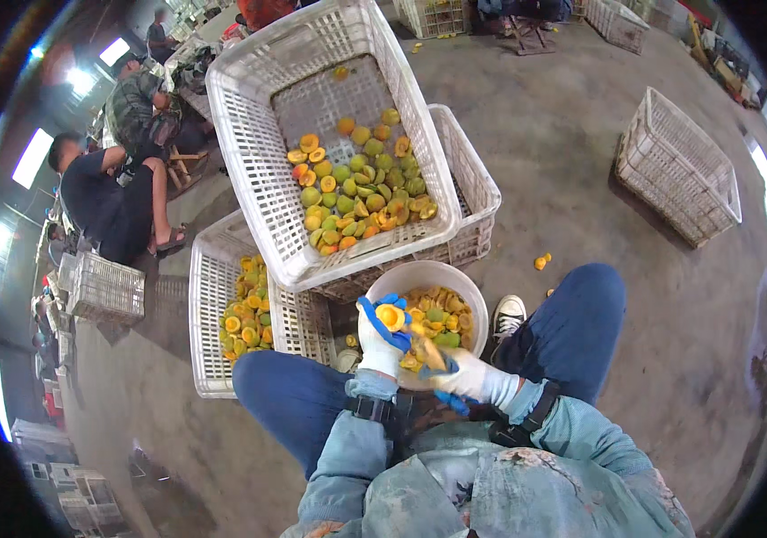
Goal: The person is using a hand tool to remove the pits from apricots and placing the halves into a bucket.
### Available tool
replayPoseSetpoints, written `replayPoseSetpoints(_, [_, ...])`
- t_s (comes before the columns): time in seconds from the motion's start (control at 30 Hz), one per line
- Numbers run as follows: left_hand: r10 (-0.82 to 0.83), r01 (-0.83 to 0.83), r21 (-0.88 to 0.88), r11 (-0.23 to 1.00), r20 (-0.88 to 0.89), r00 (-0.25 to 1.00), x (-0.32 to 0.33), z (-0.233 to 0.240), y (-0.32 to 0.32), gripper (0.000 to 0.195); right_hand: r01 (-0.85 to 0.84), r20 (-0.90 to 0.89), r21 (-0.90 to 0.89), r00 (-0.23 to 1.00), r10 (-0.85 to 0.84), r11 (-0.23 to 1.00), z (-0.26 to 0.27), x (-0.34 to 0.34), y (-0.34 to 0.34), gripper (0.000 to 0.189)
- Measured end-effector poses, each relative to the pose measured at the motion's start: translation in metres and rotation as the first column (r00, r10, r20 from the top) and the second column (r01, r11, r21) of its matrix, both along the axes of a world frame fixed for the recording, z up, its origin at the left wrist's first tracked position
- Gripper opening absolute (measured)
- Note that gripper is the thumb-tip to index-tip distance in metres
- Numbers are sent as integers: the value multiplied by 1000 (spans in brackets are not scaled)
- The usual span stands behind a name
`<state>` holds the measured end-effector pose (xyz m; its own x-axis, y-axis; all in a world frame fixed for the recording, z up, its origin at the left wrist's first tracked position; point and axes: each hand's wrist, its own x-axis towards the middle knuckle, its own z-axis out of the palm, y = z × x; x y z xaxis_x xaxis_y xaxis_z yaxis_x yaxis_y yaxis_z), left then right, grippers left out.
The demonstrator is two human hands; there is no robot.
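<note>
My left hand [383,336], in a white glove with blue coating, holds a halved yellow-orange fruit [391,317] with its cut face up. My right hand [454,376], gloved alike, grips a blurred tool with a wooden-looking handle [432,353]; its tip is close to the fruit and its kind is unclear. Both hands are over the near left part of a white round bucket [479,302] of cut fruit pieces. Beyond them a tilted white plastic crate [450,235] holds green and orange fruit, some cut open. Another white crate [205,336] with halved fruit stands at the left.
Beneath the tilted crate is another white crate [481,215]. An upright crate [679,168] stands on the concrete floor at the right. Fruit pieces [542,261] lie near my shoe [510,316]. Seated people [114,195] and a crate [107,286] are at the left.
</note>
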<state>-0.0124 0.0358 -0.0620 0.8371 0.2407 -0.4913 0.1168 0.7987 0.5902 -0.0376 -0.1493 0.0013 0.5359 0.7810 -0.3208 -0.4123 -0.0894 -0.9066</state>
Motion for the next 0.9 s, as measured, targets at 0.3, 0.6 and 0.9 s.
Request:
replayPoseSetpoints(0.3, [293,-311,19,950,284,913,-10,66,65,57,346,588,-577,805,82,740,-10,8,8,45])
replayPoseSetpoints(0.6, [429,-440,-20,898,266,863,-33,95,135,63,264,571,-550,811,126,792,-6,18,14,44])
replayPoseSetpoints(0.9, [-123,75,449,890,80,989,87,120,54,38,206,497,-539,860,111,817,-25,18,10,50])
